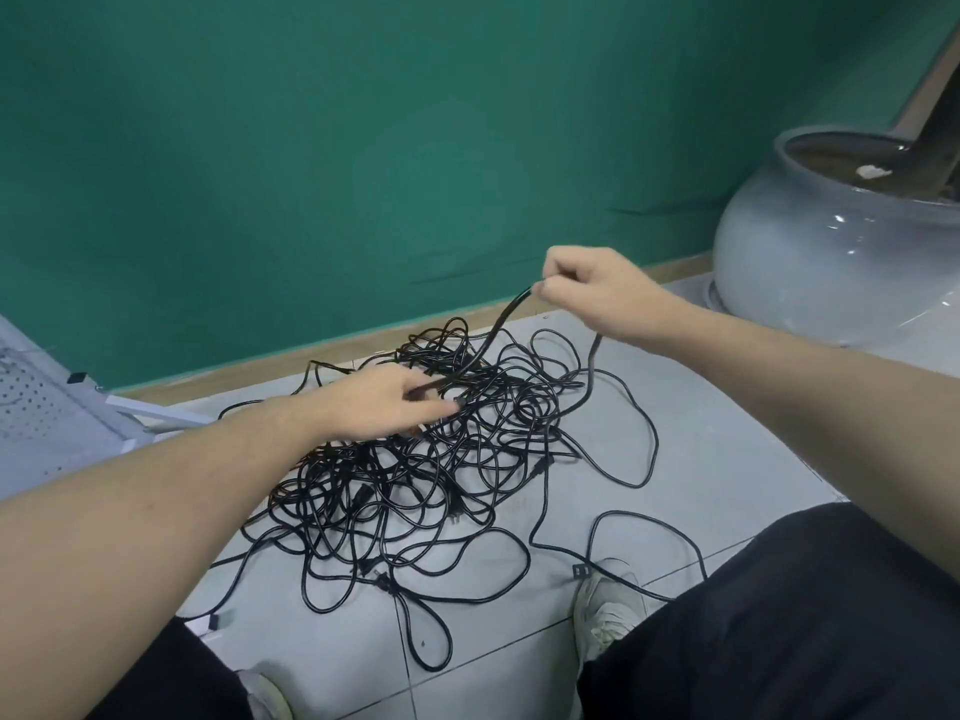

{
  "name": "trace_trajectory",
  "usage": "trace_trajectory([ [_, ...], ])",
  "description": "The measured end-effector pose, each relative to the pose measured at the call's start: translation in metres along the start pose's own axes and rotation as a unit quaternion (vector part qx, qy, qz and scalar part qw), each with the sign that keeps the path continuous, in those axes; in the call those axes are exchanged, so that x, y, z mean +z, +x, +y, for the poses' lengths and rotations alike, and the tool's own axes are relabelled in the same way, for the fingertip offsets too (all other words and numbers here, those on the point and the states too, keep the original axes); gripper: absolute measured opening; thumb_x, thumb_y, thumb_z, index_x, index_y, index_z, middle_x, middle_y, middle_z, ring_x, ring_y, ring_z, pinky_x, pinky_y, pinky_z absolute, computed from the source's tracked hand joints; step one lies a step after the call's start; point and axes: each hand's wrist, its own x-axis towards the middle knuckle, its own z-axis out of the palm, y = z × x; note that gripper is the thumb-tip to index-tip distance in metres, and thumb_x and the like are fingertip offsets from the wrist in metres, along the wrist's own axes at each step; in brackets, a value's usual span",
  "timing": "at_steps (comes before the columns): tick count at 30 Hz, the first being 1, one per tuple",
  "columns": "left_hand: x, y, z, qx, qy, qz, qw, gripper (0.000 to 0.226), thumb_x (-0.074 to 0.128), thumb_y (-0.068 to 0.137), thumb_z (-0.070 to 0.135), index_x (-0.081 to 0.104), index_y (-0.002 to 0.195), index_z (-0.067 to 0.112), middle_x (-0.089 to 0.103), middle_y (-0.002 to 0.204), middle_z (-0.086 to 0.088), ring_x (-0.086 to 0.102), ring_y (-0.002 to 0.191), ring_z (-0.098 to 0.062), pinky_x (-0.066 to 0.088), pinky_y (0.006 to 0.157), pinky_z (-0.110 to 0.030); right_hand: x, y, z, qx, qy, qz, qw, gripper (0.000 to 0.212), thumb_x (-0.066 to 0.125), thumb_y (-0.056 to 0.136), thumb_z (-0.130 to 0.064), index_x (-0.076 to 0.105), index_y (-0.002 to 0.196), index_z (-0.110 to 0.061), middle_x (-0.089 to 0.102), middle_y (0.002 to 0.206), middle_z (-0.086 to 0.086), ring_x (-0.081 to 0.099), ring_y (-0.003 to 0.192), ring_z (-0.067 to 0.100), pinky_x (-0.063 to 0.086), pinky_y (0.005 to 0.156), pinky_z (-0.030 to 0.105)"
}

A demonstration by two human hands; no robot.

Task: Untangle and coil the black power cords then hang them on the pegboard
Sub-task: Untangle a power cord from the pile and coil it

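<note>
A big tangle of black power cords (415, 475) lies on the grey tiled floor in front of me. Above the far side of the heap, my right hand (597, 291) pinches one cord (506, 322) and holds it lifted; the cord runs down into the tangle. My left hand (384, 402) is on top of the heap, its fingers pinching a cord there. Loose loops and plugs (579, 570) trail toward my knees. A white pegboard (36, 402) lies at the left edge, only partly in view.
A green wall with a wooden skirting runs behind the heap. A large grey glazed pot (810, 252) stands at the right. My legs in black trousers and white shoes (610, 610) are at the bottom, with cords running beside the right shoe.
</note>
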Motion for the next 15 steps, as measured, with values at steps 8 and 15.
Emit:
trace_trajectory([
  [8, -0.004, -0.001, -0.023, -0.050, -0.090, 0.108, 0.989, 0.032, 0.037, 0.109, 0.041, 0.062, 0.094, 0.028, 0.051, 0.051, 0.008, 0.068, 0.064, -0.010, 0.046, 0.067, -0.030, -0.013, -0.004, 0.044, 0.144, -0.043, 0.017, 0.988, 0.027, 0.059, 0.097, -0.029, 0.052, 0.079, -0.011, 0.045, 0.064, -0.004, 0.049, 0.060, 0.015, 0.046, 0.053, 0.019],
  [15, -0.013, 0.010, 0.018, -0.028, -0.222, 0.127, 0.966, 0.026, 0.043, 0.108, 0.024, 0.039, 0.133, 0.027, 0.044, 0.068, 0.003, 0.042, 0.048, -0.011, 0.045, 0.061, -0.036, 0.004, -0.008, 0.059, 0.179, -0.187, -0.186, 0.948, 0.050, 0.068, 0.094, -0.033, 0.050, 0.140, -0.021, 0.060, 0.135, 0.002, 0.056, 0.125, 0.021, 0.039, 0.098, 0.025],
])
